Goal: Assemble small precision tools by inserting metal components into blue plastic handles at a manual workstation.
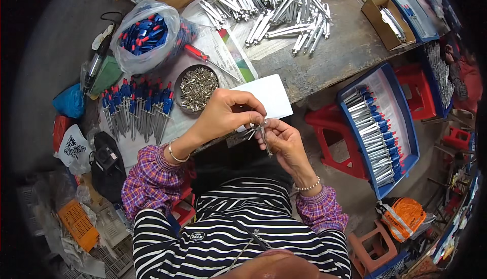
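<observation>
My left hand (pixel 234 110) is closed in a pinch at the upper end of a slim silver metal piece (pixel 267 147); what sits between its fingertips is too small to make out. That metal piece is gripped by my right hand (pixel 285 143), with several thin silver ends poking out beside the fingers. Both hands meet over the table's near edge, in front of a white sheet (pixel 271 95). A round bowl (pixel 178 94) full of small metal rivets or screws (pixel 199 87) stands just beyond my left hand. Left of it lie silver tools with blue and red ends (pixel 136 107).
A plastic bag (pixel 133 62) holds blue and red parts. A red-handled screwdriver (pixel 203 55) lies near the bowl. Silver metal strips (pixel 274 10) are heaped at the back. To the right, a blue tray (pixel 410 127) of finished-looking tools rests by a red stool (pixel 329 127). A cardboard box (pixel 373 20) stands behind.
</observation>
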`<state>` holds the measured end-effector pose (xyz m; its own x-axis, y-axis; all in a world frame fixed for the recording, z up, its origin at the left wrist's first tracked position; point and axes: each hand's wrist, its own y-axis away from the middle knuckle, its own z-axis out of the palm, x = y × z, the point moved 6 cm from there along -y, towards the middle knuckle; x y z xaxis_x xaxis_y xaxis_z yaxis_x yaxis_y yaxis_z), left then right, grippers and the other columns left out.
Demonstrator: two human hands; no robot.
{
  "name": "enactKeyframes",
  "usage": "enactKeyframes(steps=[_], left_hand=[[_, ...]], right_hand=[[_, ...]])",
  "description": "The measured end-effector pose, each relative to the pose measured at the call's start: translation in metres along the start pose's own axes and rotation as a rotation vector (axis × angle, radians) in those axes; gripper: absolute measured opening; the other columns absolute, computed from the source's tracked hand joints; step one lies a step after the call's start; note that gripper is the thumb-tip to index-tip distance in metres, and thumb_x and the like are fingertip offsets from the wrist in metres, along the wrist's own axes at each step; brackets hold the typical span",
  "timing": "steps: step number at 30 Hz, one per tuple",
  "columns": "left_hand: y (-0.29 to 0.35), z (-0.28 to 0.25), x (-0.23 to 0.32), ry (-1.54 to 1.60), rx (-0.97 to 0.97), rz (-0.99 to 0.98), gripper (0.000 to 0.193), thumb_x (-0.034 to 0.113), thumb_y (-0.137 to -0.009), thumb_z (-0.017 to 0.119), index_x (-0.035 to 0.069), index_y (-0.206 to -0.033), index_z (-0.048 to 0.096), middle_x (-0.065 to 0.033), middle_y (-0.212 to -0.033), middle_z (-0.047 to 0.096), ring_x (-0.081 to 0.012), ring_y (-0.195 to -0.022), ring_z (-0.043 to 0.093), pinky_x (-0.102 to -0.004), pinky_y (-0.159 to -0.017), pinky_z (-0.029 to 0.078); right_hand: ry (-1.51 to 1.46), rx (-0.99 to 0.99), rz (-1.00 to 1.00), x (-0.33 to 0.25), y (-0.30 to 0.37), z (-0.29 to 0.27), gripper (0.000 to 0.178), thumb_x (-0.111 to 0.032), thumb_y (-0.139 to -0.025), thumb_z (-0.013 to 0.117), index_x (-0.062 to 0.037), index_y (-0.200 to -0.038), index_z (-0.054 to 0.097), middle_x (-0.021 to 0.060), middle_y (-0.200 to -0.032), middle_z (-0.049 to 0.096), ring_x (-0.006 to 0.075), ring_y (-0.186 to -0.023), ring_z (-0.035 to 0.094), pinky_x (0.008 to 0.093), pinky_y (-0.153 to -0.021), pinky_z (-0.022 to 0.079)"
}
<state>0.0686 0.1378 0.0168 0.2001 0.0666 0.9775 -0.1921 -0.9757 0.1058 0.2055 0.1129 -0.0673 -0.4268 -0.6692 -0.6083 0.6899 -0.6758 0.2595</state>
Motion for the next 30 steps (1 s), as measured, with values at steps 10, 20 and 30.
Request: enactKeyframes(steps=[10,20,30], left_hand=[[0.008,0.004,0.024,-0.483,0.207,0.282,0.011,0.009,-0.073,0.071,0.002,-0.079,0.067,-0.0090,-0.070,0.065,-0.0164,-0.058,0.064,-0.0254,-0.053,0.048],[0.005,0.000,0.011,-0.375,0.185,0.170,0.008,0.002,-0.075,0.067,-0.002,-0.082,0.069,-0.0068,-0.070,0.067,-0.0114,-0.060,0.064,-0.0214,-0.055,0.049],[0.004,0.001,-0.005,-0.137,0.095,-0.014,0.021,0.000,-0.077,0.064,-0.003,-0.098,0.065,-0.0041,-0.079,0.065,-0.0078,-0.072,0.061,-0.0208,-0.063,0.049]], right_hand=[[0.696,0.082,-0.383,-0.006,0.013,0.029,0.047,-0.017,-0.087,0.064,0.0076,-0.124,0.047,0.0102,-0.113,0.056,0.0144,-0.101,0.055,0.0262,-0.088,0.043],[0.388,-0.006,-0.053,0.008,0.007,0.025,0.027,-0.013,-0.092,0.054,0.0056,-0.112,0.053,0.0104,-0.102,0.062,0.0158,-0.093,0.061,0.0236,-0.077,0.047],[0.322,-0.078,-0.002,0.015,0.010,0.014,0.031,-0.014,-0.095,0.048,0.0062,-0.118,0.050,0.0157,-0.106,0.062,0.0214,-0.095,0.063,0.0313,-0.086,0.048]])
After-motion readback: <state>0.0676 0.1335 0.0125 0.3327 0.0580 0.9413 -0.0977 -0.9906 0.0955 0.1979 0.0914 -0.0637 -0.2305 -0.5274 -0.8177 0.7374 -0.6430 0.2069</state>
